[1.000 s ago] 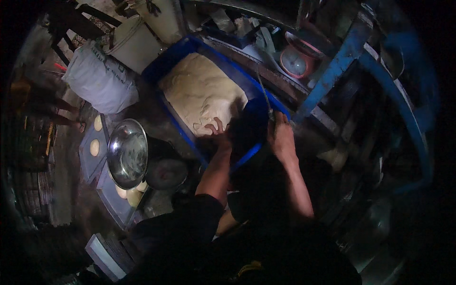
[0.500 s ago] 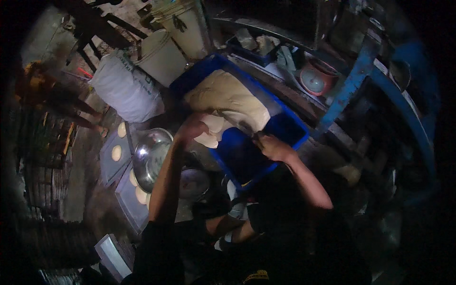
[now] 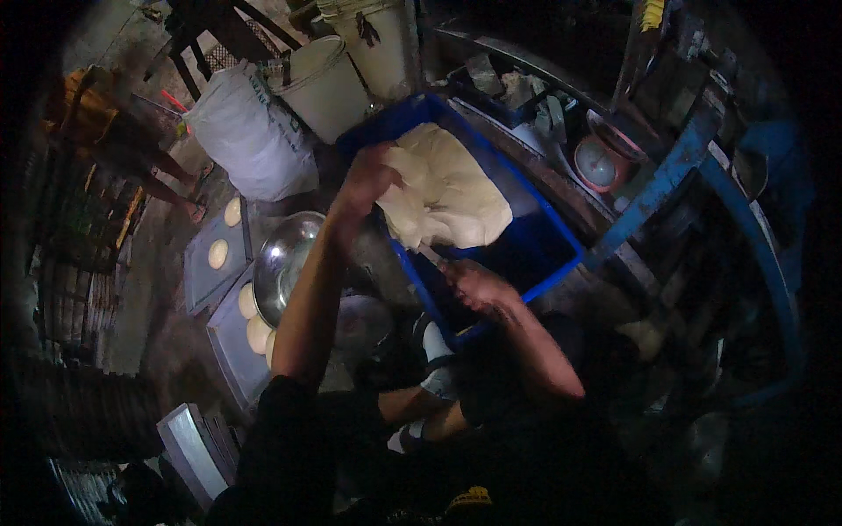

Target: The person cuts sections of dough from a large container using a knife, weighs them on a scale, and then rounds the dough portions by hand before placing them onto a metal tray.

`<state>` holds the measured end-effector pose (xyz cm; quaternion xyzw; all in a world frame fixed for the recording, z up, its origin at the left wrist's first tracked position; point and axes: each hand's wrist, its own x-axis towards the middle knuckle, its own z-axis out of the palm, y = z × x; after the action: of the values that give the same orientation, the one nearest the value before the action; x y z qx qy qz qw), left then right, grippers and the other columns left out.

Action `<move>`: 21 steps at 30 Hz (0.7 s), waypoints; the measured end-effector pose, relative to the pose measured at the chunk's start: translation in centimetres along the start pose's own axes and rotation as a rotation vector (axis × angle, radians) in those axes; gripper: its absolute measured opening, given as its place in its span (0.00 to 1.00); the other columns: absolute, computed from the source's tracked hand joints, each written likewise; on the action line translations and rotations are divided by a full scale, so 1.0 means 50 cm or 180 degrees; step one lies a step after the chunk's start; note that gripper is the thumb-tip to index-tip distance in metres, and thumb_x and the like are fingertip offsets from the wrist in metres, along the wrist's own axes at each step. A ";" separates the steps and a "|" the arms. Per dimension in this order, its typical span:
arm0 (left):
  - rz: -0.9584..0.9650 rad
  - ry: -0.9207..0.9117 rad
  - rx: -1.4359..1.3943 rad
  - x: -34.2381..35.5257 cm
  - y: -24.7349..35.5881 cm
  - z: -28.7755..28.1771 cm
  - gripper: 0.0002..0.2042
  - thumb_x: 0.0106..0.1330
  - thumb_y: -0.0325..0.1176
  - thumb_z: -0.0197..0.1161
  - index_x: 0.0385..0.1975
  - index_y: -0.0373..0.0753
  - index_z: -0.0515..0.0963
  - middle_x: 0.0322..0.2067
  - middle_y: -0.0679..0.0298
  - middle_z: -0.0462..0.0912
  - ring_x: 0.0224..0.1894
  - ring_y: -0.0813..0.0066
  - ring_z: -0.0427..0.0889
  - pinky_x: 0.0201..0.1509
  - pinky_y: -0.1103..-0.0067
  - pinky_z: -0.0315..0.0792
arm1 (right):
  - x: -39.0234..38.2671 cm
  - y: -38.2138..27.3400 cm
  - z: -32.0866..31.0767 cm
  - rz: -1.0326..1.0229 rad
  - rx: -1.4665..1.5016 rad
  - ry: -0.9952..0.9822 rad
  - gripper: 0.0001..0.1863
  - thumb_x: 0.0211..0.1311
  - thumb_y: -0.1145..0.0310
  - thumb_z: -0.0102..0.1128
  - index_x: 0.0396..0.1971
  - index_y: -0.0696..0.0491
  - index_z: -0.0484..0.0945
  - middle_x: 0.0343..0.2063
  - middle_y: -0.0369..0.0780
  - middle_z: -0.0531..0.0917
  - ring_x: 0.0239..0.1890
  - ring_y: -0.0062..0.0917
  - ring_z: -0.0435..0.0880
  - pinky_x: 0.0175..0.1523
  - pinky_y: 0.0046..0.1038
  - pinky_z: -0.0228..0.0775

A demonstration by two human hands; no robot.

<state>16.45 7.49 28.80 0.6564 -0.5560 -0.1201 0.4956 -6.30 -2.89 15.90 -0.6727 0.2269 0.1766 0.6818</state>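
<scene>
A large pale mass of dough (image 3: 465, 193) lies in a blue plastic crate (image 3: 561, 272), folded and creased on its left side. My left hand (image 3: 370, 182) is at the dough's left edge, fingers closed on a fold of it; the fingertips are partly hidden. My right hand (image 3: 481, 287) is over the near part of the crate, closed round the handle of what looks like a knife (image 3: 430, 254). Its flat metal blade points up and left, with the tip against the dough's near edge.
Left of the crate are a steel bowl (image 3: 285, 263) and grey trays (image 3: 230, 351) with round dough pieces (image 3: 217, 254). Beyond stand a white sack (image 3: 250, 140) and pale buckets (image 3: 324, 92). A dial scale (image 3: 598, 165) and blue metal frame (image 3: 653, 206) are right; another person (image 3: 145, 158) stands far left.
My left hand has moved away from me, bringing the hanging dough flap back against the mass. My right hand has moved left and nearer, with the blade now at the dough's near edge.
</scene>
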 end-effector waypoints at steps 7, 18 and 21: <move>-0.0522 -0.0251 0.0310 -0.060 0.220 -0.093 0.24 0.54 0.24 0.62 0.54 0.39 0.70 0.52 0.57 0.77 0.56 0.67 0.75 0.57 0.70 0.71 | -0.178 0.025 -0.018 0.0080 -0.0579 0.0010 0.17 0.72 0.48 0.47 0.39 0.48 0.73 0.18 0.29 0.67 0.13 0.13 0.63 0.14 0.19 0.53; -0.0297 -0.1117 0.2695 -0.218 0.155 -0.292 0.18 0.45 0.22 0.61 0.39 0.41 0.85 0.34 0.54 0.85 0.38 0.55 0.85 0.43 0.67 0.78 | -0.292 0.029 0.055 -0.0504 0.0821 0.0873 0.21 0.72 0.45 0.50 0.32 0.48 0.69 0.16 0.28 0.64 0.12 0.11 0.58 0.15 0.18 0.47; -0.0331 -0.0927 0.2276 -0.284 0.114 -0.290 0.24 0.43 0.25 0.63 0.46 0.42 0.84 0.31 0.53 0.85 0.34 0.57 0.85 0.41 0.68 0.78 | -0.311 0.041 0.073 -0.0459 0.0831 0.0852 0.20 0.73 0.46 0.49 0.32 0.50 0.68 0.15 0.29 0.63 0.12 0.12 0.59 0.14 0.19 0.47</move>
<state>18.26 27.67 34.65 0.7911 -0.5933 -0.0356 0.1448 -20.13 1.80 22.65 -0.6105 0.2877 0.0054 0.7379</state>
